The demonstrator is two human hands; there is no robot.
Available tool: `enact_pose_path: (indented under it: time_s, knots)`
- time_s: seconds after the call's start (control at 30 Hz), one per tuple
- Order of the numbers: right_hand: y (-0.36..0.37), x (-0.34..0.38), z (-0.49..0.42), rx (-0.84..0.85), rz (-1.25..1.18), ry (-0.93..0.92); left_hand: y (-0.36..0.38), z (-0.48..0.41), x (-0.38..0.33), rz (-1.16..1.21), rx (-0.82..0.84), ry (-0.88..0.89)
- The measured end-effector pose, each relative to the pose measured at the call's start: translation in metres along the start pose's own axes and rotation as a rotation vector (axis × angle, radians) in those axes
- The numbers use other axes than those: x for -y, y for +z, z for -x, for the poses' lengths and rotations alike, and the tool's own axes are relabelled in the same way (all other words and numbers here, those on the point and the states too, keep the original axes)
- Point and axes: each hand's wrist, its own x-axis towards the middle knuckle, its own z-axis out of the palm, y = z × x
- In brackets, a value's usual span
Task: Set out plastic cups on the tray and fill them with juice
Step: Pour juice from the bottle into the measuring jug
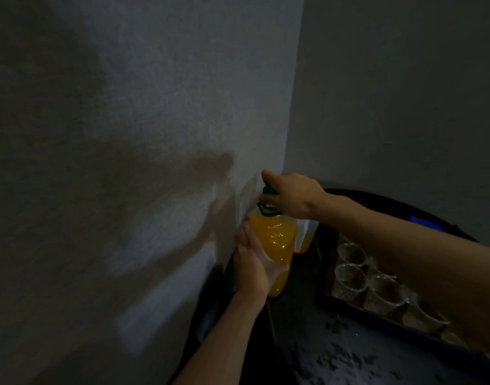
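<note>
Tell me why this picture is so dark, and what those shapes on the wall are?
Head view: the room is dim and grainy. Light probably from behind the person throws soft arm shadows on the wall. The juice bottle, gripped by the left hand while the right hand holds its cap, is the brightest thing. The cups on the tray look blurred.

Head cam, single wide-angle view. Worn on person's head, faces fwd & down into wall corner (293,112), close up. Table (335,357) w/ tray (363,313) at btm right.
</note>
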Motion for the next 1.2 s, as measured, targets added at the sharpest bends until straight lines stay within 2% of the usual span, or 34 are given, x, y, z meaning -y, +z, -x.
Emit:
enact_pose_path:
  time_s: [0.3,0.5,0.57,0.73,0.9,0.97,1.03,1.2]
  knots:
    - [-0.02,-0.002,0.004,0.2,-0.005,-0.061,0.001,0.004,0.001,-0.038,-0.018,0.028]
    - [-0.013,0.008,-0.001,-0.017,0.165,0.051,0.0,0.004,0.0,-0.007,-0.034,0.014]
    - [-0.012,0.01,-0.007,0.003,0.167,0.065,-0.001,0.004,0.001,0.024,-0.031,0.02]
    - [-0.022,0.007,-0.01,0.139,0.179,-0.038,-0.002,0.005,-0.001,-0.007,-0.04,0.017]
    - [-0.023,0.01,-0.006,0.107,0.105,0.038,-0.001,0.007,0.0,-0.006,-0.031,0.028]
    - [-0.021,0.012,-0.006,0.062,0.186,0.06,-0.002,0.007,0.0,-0.011,-0.054,0.029]
    - [-0.019,0.013,-0.006,0.051,0.267,0.038,-0.002,0.007,0.0,-0.007,-0.067,0.03]
    - [-0.017,0.003,-0.008,0.093,0.235,-0.069,-0.002,0.005,-0.001,-0.05,-0.035,0.011]
